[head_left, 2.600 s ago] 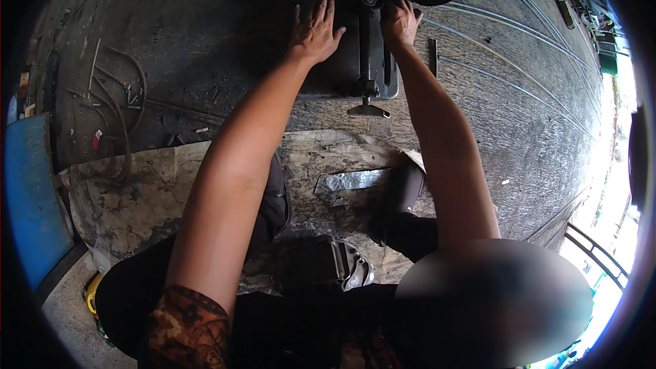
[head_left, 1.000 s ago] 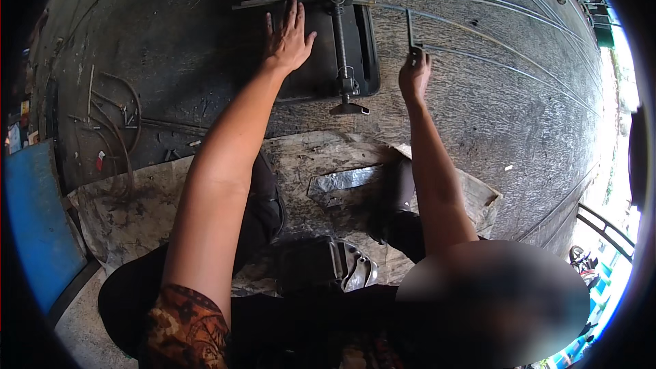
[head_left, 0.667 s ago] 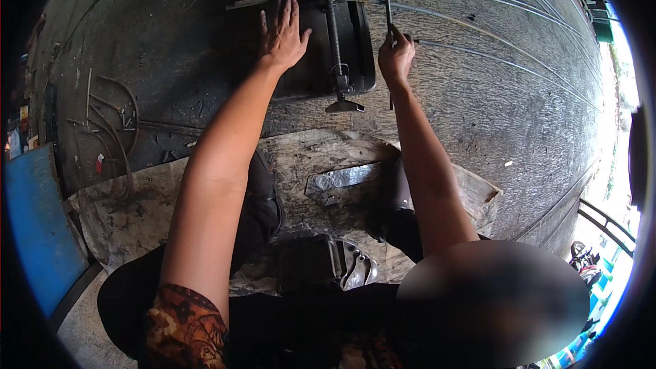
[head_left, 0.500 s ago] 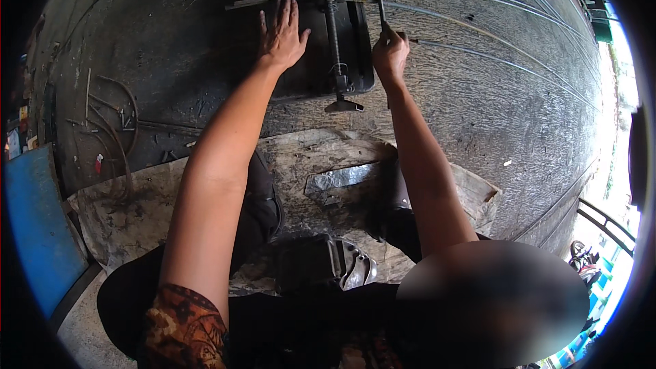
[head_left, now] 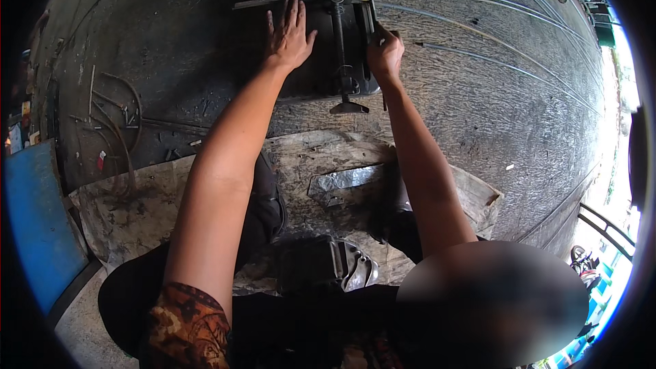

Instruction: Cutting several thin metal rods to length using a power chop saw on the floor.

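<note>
A dark screw vise (head_left: 338, 34) on a dark metal base holds a thin metal bar (head_left: 254, 3) crosswise in its jaws. My left hand (head_left: 290, 44) lies flat with fingers spread, left of the vise screw, its fingertips at the bar. Closed round a narrow, straight metal tool (head_left: 372, 8), my right hand (head_left: 385, 53) is just right of the vise. The tool points away from me and meets the bar's right end. It shows edge-on, so its exact kind cannot be told.
Long thin metal rods (head_left: 478, 0) lie on the worn board floor at the far right. A stained cloth (head_left: 321, 143) with a silvery strip (head_left: 348, 179) spreads between my legs. Curved metal strips (head_left: 133, 119) and small scraps lie left. A blue panel (head_left: 41, 212) stands at the left edge.
My right hand and the tool have shifted slightly left and nearer to me, closer against the vise. My left hand keeps its place on the bar; the whole view has shifted a little.
</note>
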Motion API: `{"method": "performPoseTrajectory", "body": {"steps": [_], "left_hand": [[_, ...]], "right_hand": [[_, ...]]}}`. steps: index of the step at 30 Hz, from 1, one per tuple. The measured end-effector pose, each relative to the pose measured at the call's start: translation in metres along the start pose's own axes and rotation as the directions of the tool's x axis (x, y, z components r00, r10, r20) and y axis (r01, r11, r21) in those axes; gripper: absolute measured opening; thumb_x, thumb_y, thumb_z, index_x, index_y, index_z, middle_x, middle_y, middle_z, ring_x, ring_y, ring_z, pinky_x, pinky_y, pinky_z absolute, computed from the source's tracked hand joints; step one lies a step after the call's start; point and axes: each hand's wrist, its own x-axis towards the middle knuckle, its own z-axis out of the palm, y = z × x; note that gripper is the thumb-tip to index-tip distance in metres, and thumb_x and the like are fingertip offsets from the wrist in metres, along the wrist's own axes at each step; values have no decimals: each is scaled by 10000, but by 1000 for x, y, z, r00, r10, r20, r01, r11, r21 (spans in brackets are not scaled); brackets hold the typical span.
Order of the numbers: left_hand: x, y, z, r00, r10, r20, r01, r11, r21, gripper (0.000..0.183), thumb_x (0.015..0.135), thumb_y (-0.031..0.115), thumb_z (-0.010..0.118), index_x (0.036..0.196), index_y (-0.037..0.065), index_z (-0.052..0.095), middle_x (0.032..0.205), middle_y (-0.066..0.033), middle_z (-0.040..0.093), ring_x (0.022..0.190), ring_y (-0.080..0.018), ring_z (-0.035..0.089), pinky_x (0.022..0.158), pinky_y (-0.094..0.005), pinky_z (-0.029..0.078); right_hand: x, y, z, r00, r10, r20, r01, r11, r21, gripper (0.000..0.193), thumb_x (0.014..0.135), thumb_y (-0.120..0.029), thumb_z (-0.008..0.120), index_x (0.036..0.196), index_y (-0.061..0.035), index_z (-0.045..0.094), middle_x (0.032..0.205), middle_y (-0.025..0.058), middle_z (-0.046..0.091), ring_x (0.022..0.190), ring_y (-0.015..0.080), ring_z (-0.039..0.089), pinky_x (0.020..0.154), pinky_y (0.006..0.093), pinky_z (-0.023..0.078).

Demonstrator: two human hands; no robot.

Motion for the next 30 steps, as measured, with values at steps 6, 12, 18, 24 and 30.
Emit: {"method": "performPoseTrajectory", "body": {"steps": [6,12,18,24,30], "left_hand": [[2,0,-2,1000,-6,14,6,1000,-4,737,955,408,489,1510,26,192,1601,-133,116,1473,-291,150,1167,-578,119],[1,-1,-3,1000,-6,3,6,1000,-9,740,953,407,494,1511,29,190,1601,-133,117,1472,-296,153,1168,-578,116],[-1,-6,-2,1000,-10,-1,10,1000,-6,741,953,406,496,1511,27,188,1600,-133,119,1473,-300,148,1167,-579,115],[-2,-4,-3,1000,-11,3,11,1000,-1,738,954,403,494,1510,25,189,1598,-135,128,1473,-297,148,1164,-582,128],[-2,-6,-5,1000,-19,-7,19,1000,-10,736,954,400,496,1510,25,190,1597,-134,137,1472,-290,156,1164,-579,133]], "right_hand": [[2,0,-2,999,42,11,-42,999,7,341,854,-93,533,1160,-47,676,958,268,603,912,433,580,836,477,463],[1,-3,-1,1000,29,12,-29,999,14,326,857,-101,548,1146,-46,686,948,252,614,926,416,585,847,464,461],[0,-5,-2,998,56,27,-56,998,8,321,843,-110,571,1132,-50,697,976,245,635,942,404,605,860,450,468],[-1,0,2,999,43,1,-43,999,18,311,835,-113,575,1111,-67,712,961,229,660,925,394,620,853,452,474],[1,6,3,1000,-21,10,21,1000,14,299,837,-113,574,1094,-60,715,959,236,660,921,397,618,850,456,473]]}}
